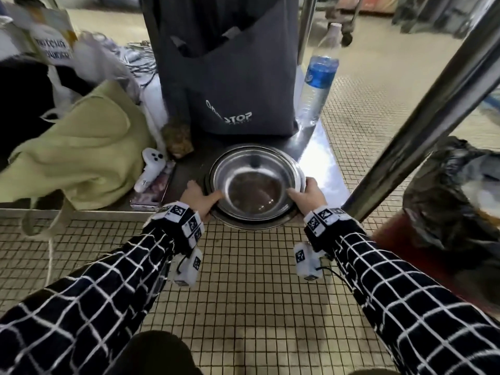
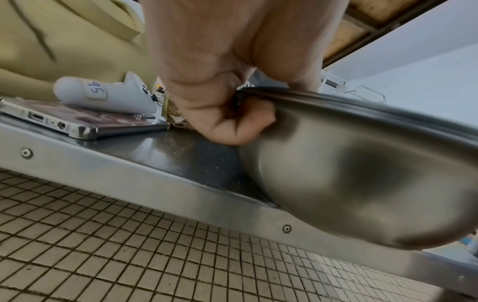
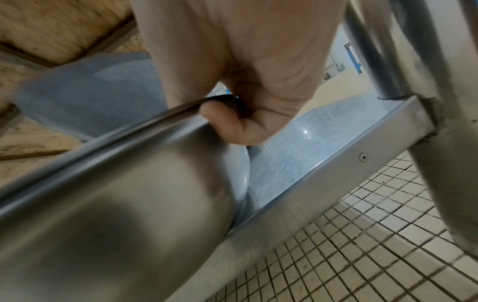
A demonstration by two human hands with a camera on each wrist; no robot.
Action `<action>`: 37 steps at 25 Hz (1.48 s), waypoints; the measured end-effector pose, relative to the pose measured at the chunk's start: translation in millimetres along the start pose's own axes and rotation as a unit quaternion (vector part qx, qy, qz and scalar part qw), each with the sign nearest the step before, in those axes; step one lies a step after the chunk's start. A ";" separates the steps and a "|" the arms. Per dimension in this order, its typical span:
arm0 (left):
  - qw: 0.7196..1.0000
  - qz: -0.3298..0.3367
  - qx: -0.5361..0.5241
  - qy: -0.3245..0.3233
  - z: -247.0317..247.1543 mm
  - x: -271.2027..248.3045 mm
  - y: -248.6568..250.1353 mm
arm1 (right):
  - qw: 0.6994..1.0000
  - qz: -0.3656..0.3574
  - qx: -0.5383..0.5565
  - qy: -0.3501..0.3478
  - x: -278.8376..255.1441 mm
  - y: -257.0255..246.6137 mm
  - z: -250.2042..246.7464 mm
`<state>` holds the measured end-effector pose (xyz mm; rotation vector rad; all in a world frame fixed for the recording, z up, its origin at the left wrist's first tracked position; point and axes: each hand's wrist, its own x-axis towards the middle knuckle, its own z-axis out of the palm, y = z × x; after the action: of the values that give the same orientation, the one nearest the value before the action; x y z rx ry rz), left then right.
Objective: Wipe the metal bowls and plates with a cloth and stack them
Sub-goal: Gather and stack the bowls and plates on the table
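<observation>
The bowls point(image 1: 254, 185) are nested in a stack at the near edge of the shelf point(image 1: 319, 155), just in front of the bag point(image 1: 230, 90), with the lowest rim overhanging the edge a bit; the stack is gripped on both sides, the left hand point(image 1: 198, 197) curled under the rim with its thumb over the top, the right hand point(image 1: 311, 196) clamped the same way on the opposite rim.

Biggest risk, probably: the stack gets tipped as it's pulled off the edge and the inner bowls slide out, since only the rims are pinched and steel on steel is slick; a clatter onto the floor point(image 1: 243, 280) could be expected. The bottle point(image 1: 318, 77), upright just right of the bag, might get knocked if the stack is swung back; the controller point(image 1: 150, 169) and phone point(image 2: 85, 120), left of the bowls, could be clipped too. No cloth for wiping can be picked out.

The shelf is shiny steel, with a post point(image 1: 419, 131) rising right of the bowls; small beige tiles are seen all round below.
</observation>
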<state>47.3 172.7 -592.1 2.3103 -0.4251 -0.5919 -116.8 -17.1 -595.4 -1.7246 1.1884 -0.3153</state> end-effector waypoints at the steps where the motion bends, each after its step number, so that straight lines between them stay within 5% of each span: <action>1: 1.000 0.009 -0.003 0.002 0.4 1.8 -0.6 | 1.000 -0.007 0.001 0.004 0.9 -0.7 1.1; 5: 0.987 0.109 0.122 0.004 -7.9 1.6 -10.4 | 0.989 -0.044 -0.133 0.039 -6.9 -3.6 3.1; 8: 0.934 0.258 0.236 -0.071 -12.1 -4.4 -17.3 | 0.935 -0.195 -0.285 0.076 -29.3 6.8 9.1; 11: 0.924 0.266 0.246 -0.121 -6.7 -4.5 -27.1 | 0.893 -0.293 -0.341 0.016 -43.2 25.7 16.0; 37: 0.925 0.218 0.306 -0.062 3.8 63.9 12.7 | 0.922 -0.174 -0.345 0.016 39.9 -16.1 29.5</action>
<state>97.3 132.8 -604.4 2.6239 -1.3011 -0.4146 -68.6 -32.5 -608.4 -2.5673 1.0771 -0.1347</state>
